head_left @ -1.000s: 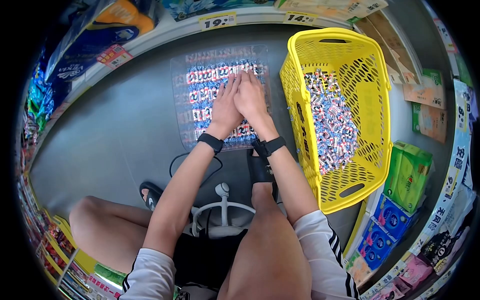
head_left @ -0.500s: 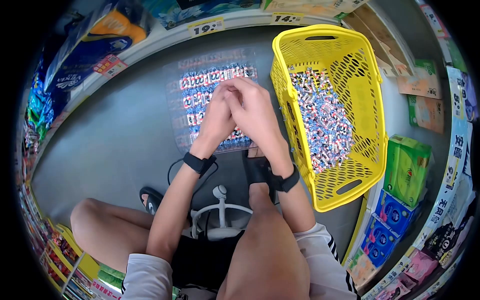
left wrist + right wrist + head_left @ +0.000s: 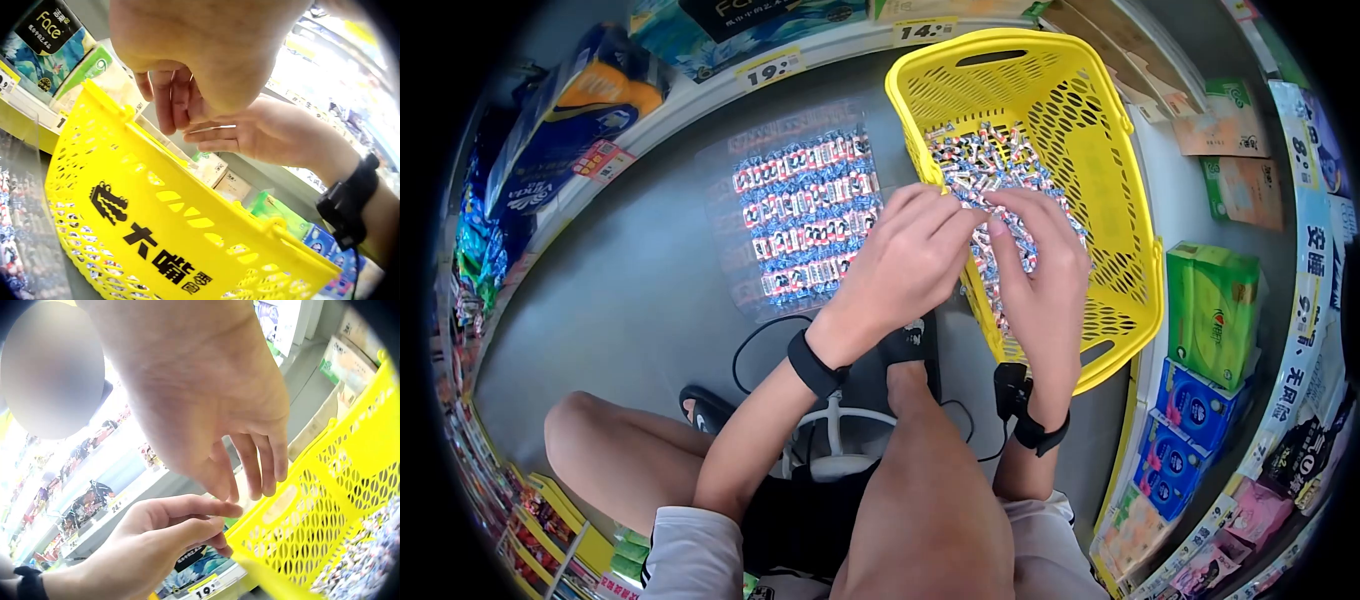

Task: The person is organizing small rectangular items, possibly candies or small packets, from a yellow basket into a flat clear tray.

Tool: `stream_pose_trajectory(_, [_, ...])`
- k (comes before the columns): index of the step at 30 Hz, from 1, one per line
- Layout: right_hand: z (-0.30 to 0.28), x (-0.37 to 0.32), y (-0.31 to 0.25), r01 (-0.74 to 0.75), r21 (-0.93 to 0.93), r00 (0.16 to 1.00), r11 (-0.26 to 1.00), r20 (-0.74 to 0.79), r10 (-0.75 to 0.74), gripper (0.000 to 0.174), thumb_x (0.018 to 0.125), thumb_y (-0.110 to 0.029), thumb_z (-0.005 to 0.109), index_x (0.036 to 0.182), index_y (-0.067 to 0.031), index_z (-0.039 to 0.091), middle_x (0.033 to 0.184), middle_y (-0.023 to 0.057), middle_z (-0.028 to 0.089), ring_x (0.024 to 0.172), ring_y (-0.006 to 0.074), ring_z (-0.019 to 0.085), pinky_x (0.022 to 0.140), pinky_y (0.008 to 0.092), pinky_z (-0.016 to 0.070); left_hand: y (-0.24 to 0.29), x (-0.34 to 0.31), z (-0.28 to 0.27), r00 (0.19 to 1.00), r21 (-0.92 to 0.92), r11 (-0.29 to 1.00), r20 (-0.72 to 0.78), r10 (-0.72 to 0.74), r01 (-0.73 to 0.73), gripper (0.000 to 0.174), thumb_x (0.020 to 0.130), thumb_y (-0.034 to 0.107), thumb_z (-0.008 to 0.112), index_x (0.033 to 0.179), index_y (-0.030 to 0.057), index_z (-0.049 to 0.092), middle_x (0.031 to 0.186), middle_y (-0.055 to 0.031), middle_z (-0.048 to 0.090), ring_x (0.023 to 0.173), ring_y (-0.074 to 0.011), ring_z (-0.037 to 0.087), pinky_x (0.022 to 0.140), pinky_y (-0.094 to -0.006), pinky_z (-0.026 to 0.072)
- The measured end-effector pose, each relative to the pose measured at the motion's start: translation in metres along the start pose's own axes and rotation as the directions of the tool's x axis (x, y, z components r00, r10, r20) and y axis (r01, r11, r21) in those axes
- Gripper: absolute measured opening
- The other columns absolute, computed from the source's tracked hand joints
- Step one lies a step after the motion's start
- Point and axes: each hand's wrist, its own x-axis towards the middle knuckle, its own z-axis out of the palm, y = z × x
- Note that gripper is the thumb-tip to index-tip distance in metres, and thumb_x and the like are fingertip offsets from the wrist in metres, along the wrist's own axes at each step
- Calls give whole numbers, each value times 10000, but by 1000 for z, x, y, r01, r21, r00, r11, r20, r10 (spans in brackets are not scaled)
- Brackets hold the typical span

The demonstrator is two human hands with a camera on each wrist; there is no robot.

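Observation:
Over the near rim of a yellow basket [image 3: 1135, 250], my left hand [image 3: 907, 262] and right hand [image 3: 1048, 275] meet at the fingertips. Loosely bent fingers of the left hand [image 3: 159, 540] show in the right wrist view, with no thing between them. The right hand [image 3: 212, 406] hangs beside it, its fingers relaxed and pointing down, holding nothing. Beneath both hands, many small wrapped candies [image 3: 990, 165] in blue, white and red lie heaped in the basket. To the left, a clear plastic box [image 3: 735, 245] holds similar candies [image 3: 805, 205] set in neat rows.
Shelves with price tags [image 3: 770, 68] run along the back. Green tissue packs [image 3: 1212, 310] and blue packs [image 3: 1190, 405] line the right side. A white stool base [image 3: 835, 430] and a sandaled foot [image 3: 905, 345] are close by. A black cable [image 3: 745, 350] loops on the floor.
Both hands have lifted off the candy rows in the clear box and moved right, over the basket's rim. The view has shifted, so the box and basket appear farther left.

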Motion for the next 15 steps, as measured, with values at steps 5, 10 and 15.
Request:
stream_pose_trajectory(5, [-37,-19,25,-70,-202,998,977,-14,69,213,936,-18,671,1145,0,708,1136,187,694,1074,384,656,941,451,515,25,15,29,990,-66,997,140,34,-25,240,827,-19,686,1067,-17,687,913,-150,631,940,-358,648,913,-431,515])
stream_pose_trajectory(10, [-64,-33,52,-109,-314,993,943,8,117,246,925,-28,669,1167,1,704,1133,209,698,1070,410,651,940,484,515,41,30,57,956,-78,994,276,101,-82,184,774,-36,660,958,-27,646,885,-151,619,902,-358,643,883,-447,517])
stream_pose_trajectory(15, [-76,-40,77,-230,-366,966,902,29,258,293,907,-53,686,1191,14,703,1127,239,701,1064,433,653,940,500,520,48,46,81,902,-7,974,375,213,-227,152,768,-37,651,920,-22,649,899,-153,645,922,-350,666,887,-443,529])
